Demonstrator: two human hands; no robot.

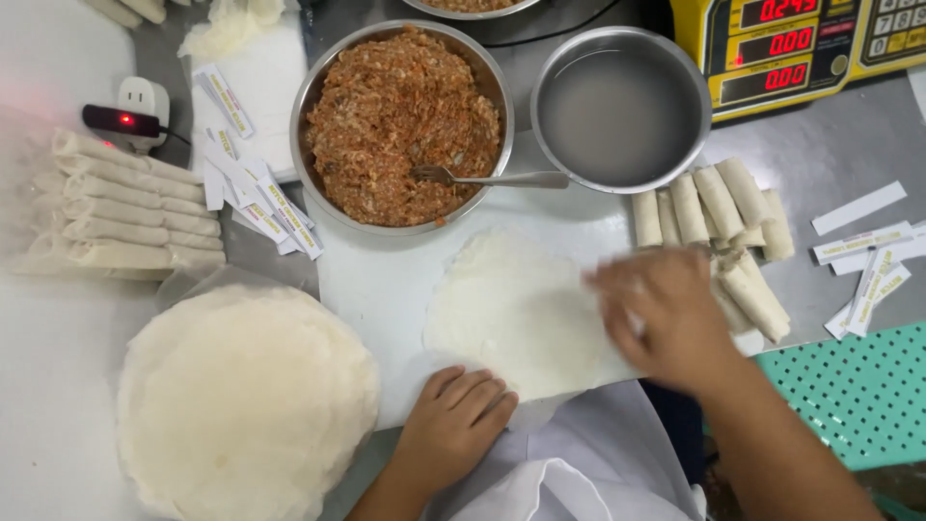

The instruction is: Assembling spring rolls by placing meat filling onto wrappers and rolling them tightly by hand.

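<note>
A thin round white wrapper (pixel 516 309) lies flat on a white board (pixel 376 289) in front of me. My left hand (pixel 453 420) rests palm down at the wrapper's near edge, fingers together, holding nothing. My right hand (pixel 666 314) is blurred at the wrapper's right edge, fingers curled down on it, beside a pile of rolled spring rolls (pixel 719 227). Whether it pinches the wrapper I cannot tell. A metal bowl of orange-brown minced filling (pixel 405 121) with a fork (pixel 492 178) in it stands behind the wrapper.
A stack of round wrappers (pixel 241 400) lies at the left front. Packed rolls in plastic (pixel 125 207) sit at the left. A metal bowl of cloudy liquid (pixel 622 106), a yellow scale (pixel 801 43), paper labels (pixel 256 198) and a green perforated surface (pixel 858 386) surround the board.
</note>
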